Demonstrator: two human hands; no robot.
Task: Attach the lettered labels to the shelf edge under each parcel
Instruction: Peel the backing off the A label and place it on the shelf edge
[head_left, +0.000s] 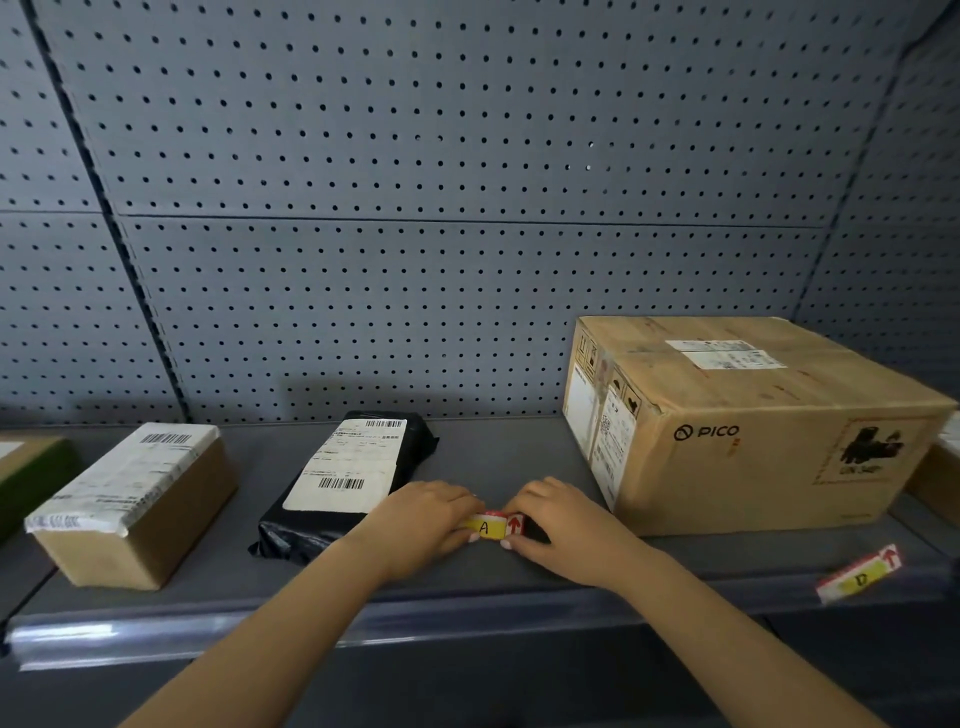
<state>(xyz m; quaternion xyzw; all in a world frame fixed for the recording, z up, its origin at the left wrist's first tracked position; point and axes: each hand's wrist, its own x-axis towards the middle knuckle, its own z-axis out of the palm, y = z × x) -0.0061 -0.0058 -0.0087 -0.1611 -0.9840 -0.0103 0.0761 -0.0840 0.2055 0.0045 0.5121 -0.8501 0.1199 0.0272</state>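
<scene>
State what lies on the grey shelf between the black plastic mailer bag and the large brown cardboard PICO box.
Head view: both hands, left hand and right hand, holding the yellow A label.

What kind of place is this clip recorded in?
Probably a parcel pickup point or stockroom. A grey shelf with a pegboard back holds parcels with shipping labels, such as a cardboard box and a black mailer bag, and both hands hold a label marked A.
</scene>
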